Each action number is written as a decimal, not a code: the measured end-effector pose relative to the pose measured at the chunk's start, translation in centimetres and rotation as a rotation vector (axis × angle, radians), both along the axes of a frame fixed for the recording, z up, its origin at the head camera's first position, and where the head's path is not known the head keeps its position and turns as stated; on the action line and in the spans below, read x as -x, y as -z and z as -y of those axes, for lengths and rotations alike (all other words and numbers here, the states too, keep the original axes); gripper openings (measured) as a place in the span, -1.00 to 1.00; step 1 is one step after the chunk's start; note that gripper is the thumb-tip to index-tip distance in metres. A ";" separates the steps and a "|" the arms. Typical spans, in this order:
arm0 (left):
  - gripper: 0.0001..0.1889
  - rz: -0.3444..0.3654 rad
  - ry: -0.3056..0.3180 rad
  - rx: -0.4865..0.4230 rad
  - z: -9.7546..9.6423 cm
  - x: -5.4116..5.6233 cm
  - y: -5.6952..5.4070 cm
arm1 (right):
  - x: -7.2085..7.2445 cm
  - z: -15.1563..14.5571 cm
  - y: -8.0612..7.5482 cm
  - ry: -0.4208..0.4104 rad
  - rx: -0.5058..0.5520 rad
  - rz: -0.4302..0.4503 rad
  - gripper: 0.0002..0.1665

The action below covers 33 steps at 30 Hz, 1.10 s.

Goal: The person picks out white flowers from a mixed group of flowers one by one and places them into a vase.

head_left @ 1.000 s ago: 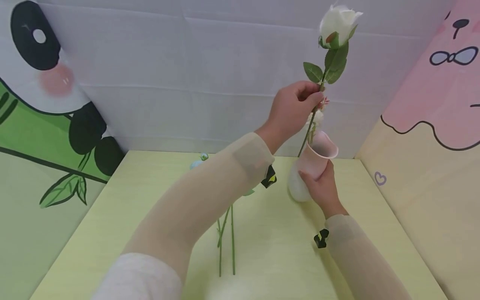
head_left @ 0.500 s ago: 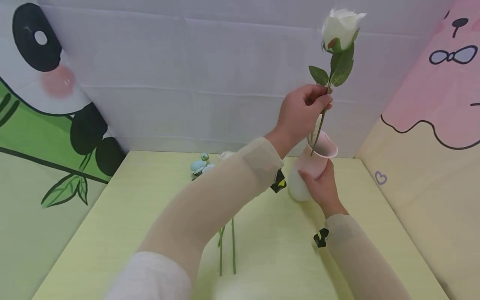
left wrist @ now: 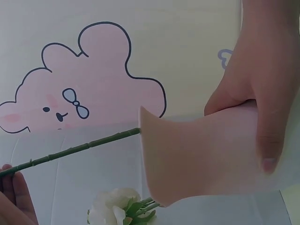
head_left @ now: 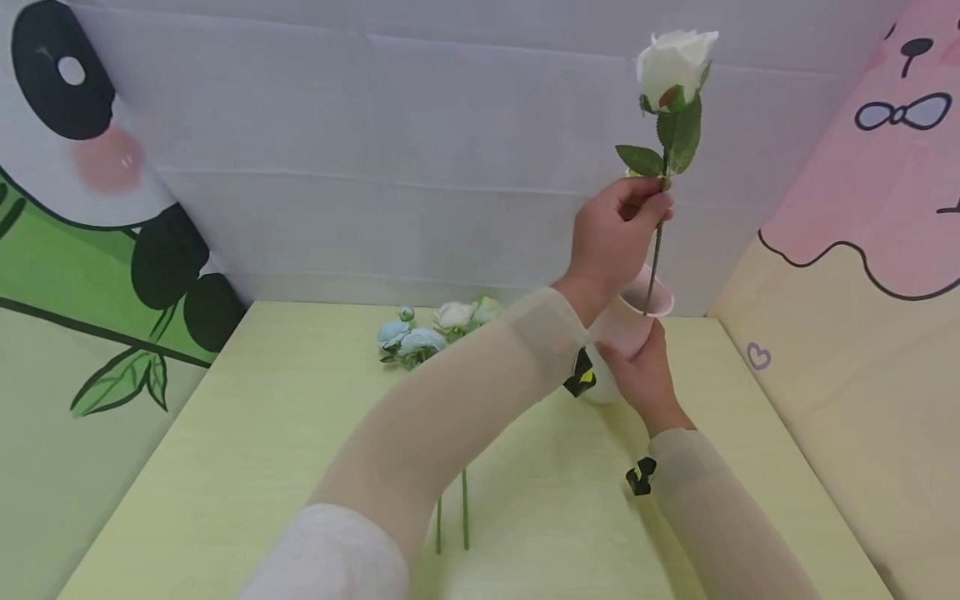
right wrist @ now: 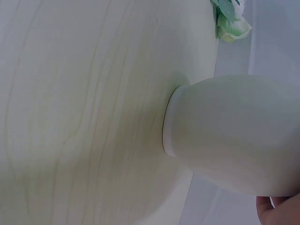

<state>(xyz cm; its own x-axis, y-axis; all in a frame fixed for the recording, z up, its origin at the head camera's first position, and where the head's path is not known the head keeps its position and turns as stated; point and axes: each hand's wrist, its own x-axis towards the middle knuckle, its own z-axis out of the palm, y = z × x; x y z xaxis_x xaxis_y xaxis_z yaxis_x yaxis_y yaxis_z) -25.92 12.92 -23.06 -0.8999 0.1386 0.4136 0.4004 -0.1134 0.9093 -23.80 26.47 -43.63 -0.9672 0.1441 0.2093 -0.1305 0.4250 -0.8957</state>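
Observation:
My left hand (head_left: 611, 237) pinches the green stem of a white rose (head_left: 675, 71) just below its leaves. The rose stands upright above a pale pink and white vase (head_left: 626, 325), its stem's lower end at the mouth. In the left wrist view the stem (left wrist: 89, 144) meets the rim; whatever lies beyond is hidden. My right hand (head_left: 648, 375) grips the vase's side, thumb curled around it. Another white flower (left wrist: 115, 206) leans from the mouth, mostly hidden behind my left hand in the head view. The vase base (right wrist: 173, 122) rests on the table.
On the yellow table (head_left: 262, 433), blue flowers (head_left: 420, 340), a white flower (head_left: 453, 315) and a pale green one (head_left: 487, 308) lie left of the vase, partly behind my left forearm. A white cloth wall (head_left: 360, 167) stands behind; printed panels flank both sides.
My left hand has moved right and slightly down with the rose, bringing the stem from left of the vase to its mouth. My right hand keeps its grip on the vase.

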 end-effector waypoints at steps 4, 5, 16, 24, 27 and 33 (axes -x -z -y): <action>-0.84 -0.023 0.001 -0.007 -0.2 0.0 0.0 | 0.1 0.0 0.0 0.009 -0.011 -0.019 0.12; -0.84 -0.031 0.002 0.005 -0.3 0.0 0.0 | 0.1 -0.1 0.0 0.012 -0.010 -0.023 0.11; -0.84 -0.090 -0.050 0.265 -0.6 0.8 3.1 | 0.2 -0.3 0.4 0.005 -0.001 -0.046 0.08; -0.90 -0.093 -0.074 0.402 -0.5 0.9 5.3 | 0.1 -0.2 0.2 -0.012 0.018 -0.037 0.12; -0.90 -0.103 -0.102 0.525 -0.6 0.8 6.1 | 0.1 -0.2 0.1 -0.014 0.015 -0.034 0.12; -0.87 -0.093 -0.154 0.730 -0.5 0.5 7.1 | 0.4 -0.2 0.3 -0.015 0.009 -0.029 0.08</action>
